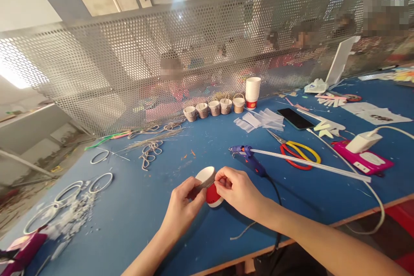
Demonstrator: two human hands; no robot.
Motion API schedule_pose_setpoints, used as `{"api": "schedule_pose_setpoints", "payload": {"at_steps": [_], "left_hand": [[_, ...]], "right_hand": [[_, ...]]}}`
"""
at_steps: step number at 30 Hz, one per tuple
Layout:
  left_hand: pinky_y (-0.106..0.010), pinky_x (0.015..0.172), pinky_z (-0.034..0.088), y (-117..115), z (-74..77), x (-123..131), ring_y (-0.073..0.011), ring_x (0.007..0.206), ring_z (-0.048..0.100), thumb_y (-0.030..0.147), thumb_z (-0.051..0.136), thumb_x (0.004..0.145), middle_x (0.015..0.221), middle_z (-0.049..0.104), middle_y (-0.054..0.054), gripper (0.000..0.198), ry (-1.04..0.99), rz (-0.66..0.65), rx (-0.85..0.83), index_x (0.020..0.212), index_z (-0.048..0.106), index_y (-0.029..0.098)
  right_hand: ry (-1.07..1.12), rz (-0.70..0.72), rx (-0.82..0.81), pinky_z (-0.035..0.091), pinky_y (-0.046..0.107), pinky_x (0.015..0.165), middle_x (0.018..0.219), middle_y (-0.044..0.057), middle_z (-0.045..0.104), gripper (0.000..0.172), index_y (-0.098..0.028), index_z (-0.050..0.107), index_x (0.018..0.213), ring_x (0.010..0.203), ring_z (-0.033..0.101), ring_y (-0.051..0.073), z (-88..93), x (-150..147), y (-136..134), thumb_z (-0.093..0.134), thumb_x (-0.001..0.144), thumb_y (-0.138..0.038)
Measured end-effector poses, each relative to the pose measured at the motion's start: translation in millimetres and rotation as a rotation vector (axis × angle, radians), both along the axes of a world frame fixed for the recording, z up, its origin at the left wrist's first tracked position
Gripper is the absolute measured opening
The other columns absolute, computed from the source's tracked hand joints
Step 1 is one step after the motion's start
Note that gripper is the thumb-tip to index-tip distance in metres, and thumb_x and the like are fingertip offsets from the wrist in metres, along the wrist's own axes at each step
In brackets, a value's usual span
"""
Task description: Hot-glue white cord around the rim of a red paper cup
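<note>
A small paper cup (213, 196) with a red band is tilted between my hands, its white inside facing up and away. Grey-beige cord is wound round its upper part, below the rim. My left hand (185, 200) grips the cup from the left, thumb on the cord. At the right side of the cup, my right hand (237, 189) pinches the cord against the wall; its fingertips hide the exact spot. A loose cord end (242, 231) trails onto the table below my right forearm. Just beyond my right hand lies a blue glue gun (249, 159) with a long clear stick in it.
Several cord-wrapped little baskets (214, 108) and a cup stack (253, 92) stand before the perforated metal screen (129, 69). Rightward lie clear strips (258, 120), a phone (295, 118), scissors (302, 153) and a pink power strip (364, 157). White rings (68, 192) and cord bundles (151, 153) lie left.
</note>
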State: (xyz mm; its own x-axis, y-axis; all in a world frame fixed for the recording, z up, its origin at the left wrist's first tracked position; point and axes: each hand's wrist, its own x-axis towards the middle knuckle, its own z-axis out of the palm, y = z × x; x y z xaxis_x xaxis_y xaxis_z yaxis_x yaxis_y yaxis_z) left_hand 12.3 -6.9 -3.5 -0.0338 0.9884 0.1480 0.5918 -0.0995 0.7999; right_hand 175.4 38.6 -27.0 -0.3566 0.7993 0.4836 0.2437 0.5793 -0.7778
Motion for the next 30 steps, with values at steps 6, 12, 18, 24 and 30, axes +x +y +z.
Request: {"api": "schedule_pose_setpoints", "payload": {"at_steps": [6,12,18,24,30], "left_hand": [[-0.021,0.049,0.032,0.0,1.1,0.3,-0.011,0.052,0.039,0.026,0.051,0.074,0.054,0.046,0.004,0.019,-0.003,-0.007,0.013,0.057,0.053,0.018],[-0.021,0.051,0.033,-0.2,-0.6,0.1,-0.0112,0.054,0.039,0.027,0.053,0.074,0.055,0.045,0.004,0.018,0.019,-0.033,0.005,0.059,0.051,0.018],[-0.022,0.05,0.031,0.6,-1.0,-0.9,-0.0106,0.053,0.037,0.03,0.052,0.076,0.055,0.043,0.004,0.022,0.033,-0.017,0.0,0.059,0.049,0.018],[-0.022,0.048,0.029,2.1,-0.6,-2.1,-0.01,0.05,0.035,0.033,0.05,0.076,0.052,0.038,0.005,0.024,-0.014,-0.002,-0.069,0.057,0.045,0.019],[-0.023,0.048,0.031,0.9,3.0,-1.2,-0.0105,0.049,0.039,0.036,0.05,0.075,0.052,0.039,0.005,0.024,-0.079,0.0,-0.14,0.057,0.045,0.019]], "right_hand": [[0.01,-0.004,-0.009,0.04,0.02,0.05,0.061,-0.003,0.055,0.011,-0.021,0.05,0.07,0.052,0.05,0.01,-1.8,-1.6,-1.3,0.049,0.075,-0.011],[0.019,0.0,-0.021,0.04,0.02,0.051,0.061,-0.003,0.054,0.011,-0.021,0.049,0.069,0.053,0.05,0.01,-3.0,0.3,-2.3,0.05,0.076,-0.012],[0.019,0.001,-0.003,0.04,0.021,0.052,0.062,-0.003,0.055,0.011,-0.02,0.05,0.07,0.053,0.05,0.01,-0.8,1.1,-3.5,0.051,0.077,-0.012],[0.033,-0.003,0.002,0.04,0.021,0.051,0.063,-0.002,0.056,0.011,-0.02,0.051,0.07,0.053,0.051,0.01,-0.9,3.8,-1.3,0.052,0.08,-0.014],[0.057,0.001,0.014,0.041,0.02,0.05,0.062,-0.002,0.056,0.012,-0.02,0.053,0.07,0.053,0.05,0.01,-1.0,3.8,-1.5,0.052,0.08,-0.014]]}}
